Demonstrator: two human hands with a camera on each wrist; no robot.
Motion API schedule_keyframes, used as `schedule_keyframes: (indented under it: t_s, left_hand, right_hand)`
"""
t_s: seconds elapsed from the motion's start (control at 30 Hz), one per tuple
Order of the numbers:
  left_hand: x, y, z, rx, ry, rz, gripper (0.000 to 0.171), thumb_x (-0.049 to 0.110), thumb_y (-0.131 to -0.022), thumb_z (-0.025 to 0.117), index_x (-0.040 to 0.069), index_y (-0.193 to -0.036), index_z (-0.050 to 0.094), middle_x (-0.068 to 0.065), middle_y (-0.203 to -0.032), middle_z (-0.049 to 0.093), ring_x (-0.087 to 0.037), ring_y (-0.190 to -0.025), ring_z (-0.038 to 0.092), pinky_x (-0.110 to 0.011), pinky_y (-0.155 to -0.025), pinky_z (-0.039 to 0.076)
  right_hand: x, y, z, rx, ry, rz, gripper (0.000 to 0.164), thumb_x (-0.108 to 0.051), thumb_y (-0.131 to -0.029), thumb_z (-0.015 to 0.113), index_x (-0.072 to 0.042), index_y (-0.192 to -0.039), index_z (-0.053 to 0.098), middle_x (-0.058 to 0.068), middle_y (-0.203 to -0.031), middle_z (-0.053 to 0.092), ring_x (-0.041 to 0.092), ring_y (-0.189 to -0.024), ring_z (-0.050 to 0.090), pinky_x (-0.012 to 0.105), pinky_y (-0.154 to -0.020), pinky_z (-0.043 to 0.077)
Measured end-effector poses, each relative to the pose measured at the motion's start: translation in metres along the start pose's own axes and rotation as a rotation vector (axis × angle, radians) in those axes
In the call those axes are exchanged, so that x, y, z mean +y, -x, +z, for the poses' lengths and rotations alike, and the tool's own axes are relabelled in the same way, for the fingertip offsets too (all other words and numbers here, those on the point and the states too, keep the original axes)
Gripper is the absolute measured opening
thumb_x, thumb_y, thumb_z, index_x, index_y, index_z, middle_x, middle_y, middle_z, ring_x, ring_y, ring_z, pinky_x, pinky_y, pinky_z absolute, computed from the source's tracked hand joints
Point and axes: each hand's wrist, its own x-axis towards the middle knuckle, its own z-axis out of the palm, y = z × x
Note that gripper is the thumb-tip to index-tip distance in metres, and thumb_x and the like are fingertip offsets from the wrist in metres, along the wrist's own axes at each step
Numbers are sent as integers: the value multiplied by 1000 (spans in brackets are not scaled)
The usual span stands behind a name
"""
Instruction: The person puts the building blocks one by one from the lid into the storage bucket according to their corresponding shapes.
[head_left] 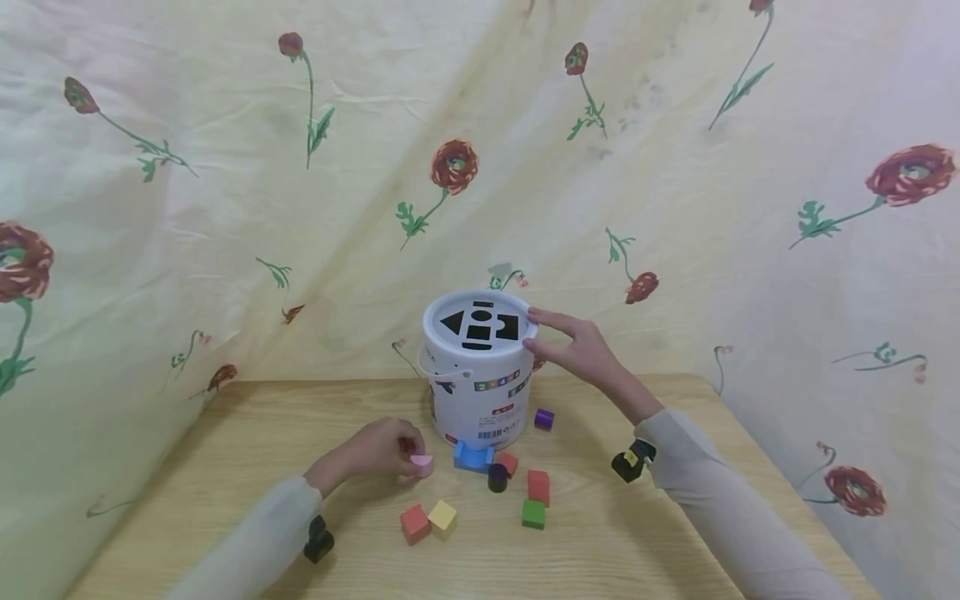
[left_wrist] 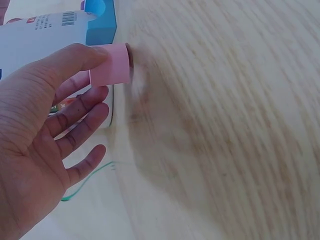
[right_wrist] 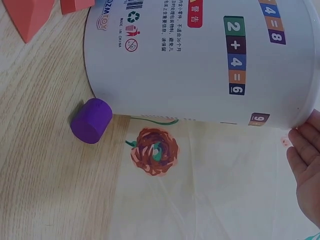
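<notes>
My left hand [head_left: 386, 447] pinches a pink block [left_wrist: 111, 65] between thumb and fingers, just above the wooden table. Its remaining fingers curve loosely in the left wrist view. A white bucket [head_left: 480, 400] stands upright at the back of the table, its lid [head_left: 450, 340] cut with several dark shaped holes. Against the right side of the lid's rim rests my right hand [head_left: 581, 348], fingers extended; only part of it shows in the right wrist view. At the bucket's foot is a blue block with a curved notch [head_left: 473, 457], right of the pink block.
A purple cylinder [head_left: 544, 419] lies right of the bucket. In front are a dark cylinder [head_left: 498, 478], red blocks [head_left: 538, 488] [head_left: 415, 525], a yellow block [head_left: 443, 519] and a green block [head_left: 534, 514]. Flowered cloth [head_left: 360, 208] hangs behind the table.
</notes>
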Motion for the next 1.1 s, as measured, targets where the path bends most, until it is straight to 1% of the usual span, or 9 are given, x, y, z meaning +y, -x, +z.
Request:
schedule_keyframes:
  t_s: [0.13, 0.3, 0.43, 0.6, 0.7, 0.83, 0.93, 1.0, 1.1]
  left_hand:
    - [3, -1, -6, 9, 3, -10, 17, 29, -82, 86, 21, -90, 73, 9, -87, 66, -12, -83, 58, -30, -76, 51]
    - [11, -3, -20, 15, 1, -36, 14, 26, -83, 85, 22, -91, 74, 8, -89, 66, -14, -86, 58, -33, -79, 52]
    - [16, -4, -35, 31, -20, -12, 12, 24, -85, 83, 22, -92, 74, 8, -91, 68, -13, -87, 59, -33, -81, 52]
    - [25, -3, -56, 62, 21, 51, 13, 23, -86, 81, 19, -96, 75, 5, -95, 71, -19, -94, 64, -37, -86, 56]
    - [33, -1, -69, 105, 25, 89, 14, 25, -85, 82, 17, -95, 76, 3, -96, 71, -21, -96, 64, -41, -87, 57]
    - [43, -1, -84, 181, -14, 97, 14, 30, -83, 85, 20, -90, 78, 7, -92, 72, -17, -92, 62, -38, -83, 56]
    - [51, 0, -94, 231, -49, 100, 14, 31, -81, 86, 23, -89, 79, 10, -89, 72, -16, -96, 62, -43, -96, 55]
    - [56, 1, -100, 267, -91, 116, 15, 29, -80, 87, 23, -89, 79, 10, -89, 72, -18, -101, 62, -47, -105, 49]
    - [64, 3, -109, 319, -146, 121, 16, 29, -79, 88, 22, -91, 79, 8, -93, 71, -20, -104, 59, -49, -109, 42]
  right_hand:
    - [2, -1, 1, -2, -3, 0, 66, -53, -90, 72, -26, -148, 54, -4, -158, 47, 33, -149, 39, 67, -112, 36]
    - [4, -2, 1, 5, 2, -11, 65, -52, -90, 72, -27, -148, 55, -3, -157, 48, 33, -147, 43, 67, -111, 37]
    - [5, -1, 1, 1, -4, -10, 66, -51, -91, 72, -26, -148, 54, -2, -158, 47, 34, -147, 43, 67, -111, 37]
    - [5, -1, 1, -3, -8, -6, 66, -52, -91, 72, -27, -149, 53, -3, -159, 46, 33, -148, 41, 67, -112, 36]
    - [4, -1, 1, -1, -5, -7, 65, -52, -91, 72, -27, -148, 54, -4, -159, 46, 33, -150, 39, 68, -113, 34]
    - [4, -2, 1, 1, 0, -12, 64, -51, -91, 72, -26, -148, 55, -4, -158, 47, 33, -149, 39, 67, -113, 35]
    - [4, -2, 1, 3, 0, -13, 64, -51, -91, 72, -26, -147, 55, -3, -158, 47, 33, -149, 40, 66, -113, 35]
    - [3, -2, 0, 1, -4, -12, 64, -51, -91, 72, -25, -147, 55, -4, -158, 47, 32, -149, 39, 66, -113, 35]
    - [3, -2, 0, -2, -10, -12, 64, -51, -91, 72, -25, -148, 55, -4, -158, 47, 32, -150, 39, 66, -114, 34]
